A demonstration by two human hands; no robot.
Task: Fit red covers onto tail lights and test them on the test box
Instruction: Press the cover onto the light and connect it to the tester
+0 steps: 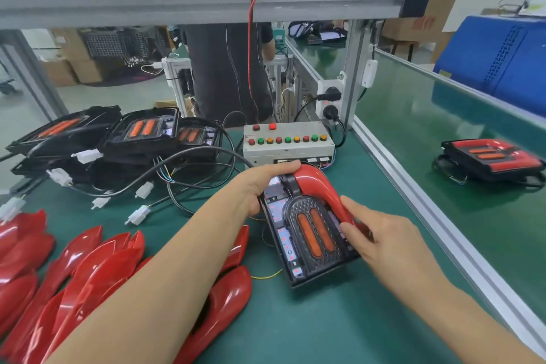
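Fitting the red cover (320, 189) onto the tail light (310, 233) on the green mat (354, 319), just in front of the test box (288, 142). Left hand (260, 186) grasping the far left corner of the lamp housing, thumb curled on the cover's bend. Right hand (381, 241) pinching the near right leg of the cover against the housing edge; fingertips partly hidden, so the exact contact hard to tell.

For doing this step well, probably: holding the housing steady with the left hand, seating the curved bend first around the rounded top of the black lens part, then pressing down along the right leg until flush. Pressing evenly, not twisting, because the thin cover looks able to spring out or scratch. Keeping fingers off the small lit points on the left board strip.

Long axis of the tail light running from far left to near right, slightly diagonal, rounded end toward the test box, flat end toward the body. Two orange bars lying along the same axis. Cover arching over the far end like a hook
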